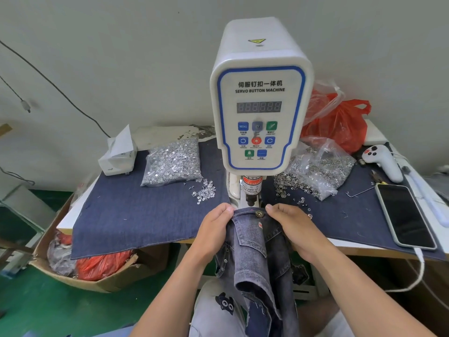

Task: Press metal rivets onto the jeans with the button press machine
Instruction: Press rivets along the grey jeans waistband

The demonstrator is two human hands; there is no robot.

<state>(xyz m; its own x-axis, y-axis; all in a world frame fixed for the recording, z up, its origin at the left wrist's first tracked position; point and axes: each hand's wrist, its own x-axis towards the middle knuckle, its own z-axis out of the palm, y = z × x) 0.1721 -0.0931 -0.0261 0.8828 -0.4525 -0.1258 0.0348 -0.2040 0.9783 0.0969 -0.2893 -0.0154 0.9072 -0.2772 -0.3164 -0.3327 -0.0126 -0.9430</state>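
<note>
Grey-blue jeans hang from the table's front edge, waistband up, just below the white servo button machine and its press head. A metal button sits on the waistband. My left hand grips the waistband's left end. My right hand pinches the waistband just right of the button. A clear bag of silver rivet pins lies left of the machine, with loose pins beside it. A bag of ring-shaped rivet caps lies on the right.
Dark denim cloth covers the table. A tissue box stands at back left, a red plastic bag at back right. A phone on a cable, a white handheld tool and pliers lie right. A cardboard box sits on the floor left.
</note>
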